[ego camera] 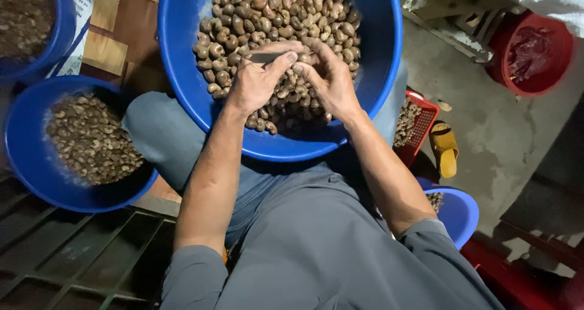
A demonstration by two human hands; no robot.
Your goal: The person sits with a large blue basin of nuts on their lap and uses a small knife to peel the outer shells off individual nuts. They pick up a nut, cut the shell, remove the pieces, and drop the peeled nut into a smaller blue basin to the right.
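Both hands point(292, 73) over cashew basin point(377, 73)

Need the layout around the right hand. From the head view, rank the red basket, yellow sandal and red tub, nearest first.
From the right hand:
1. Red basket, just right of the blue basin's rim.
2. Yellow sandal, on the floor beyond the basket.
3. Red tub, far right, near the top corner.

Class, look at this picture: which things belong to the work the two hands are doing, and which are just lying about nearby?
In the work:
left hand, holding a small blade
right hand, fingers pinching a nut
big blue basin of brown nuts

Lying about:
blue bowl of shells at the left
red basket
yellow sandal
red bucket
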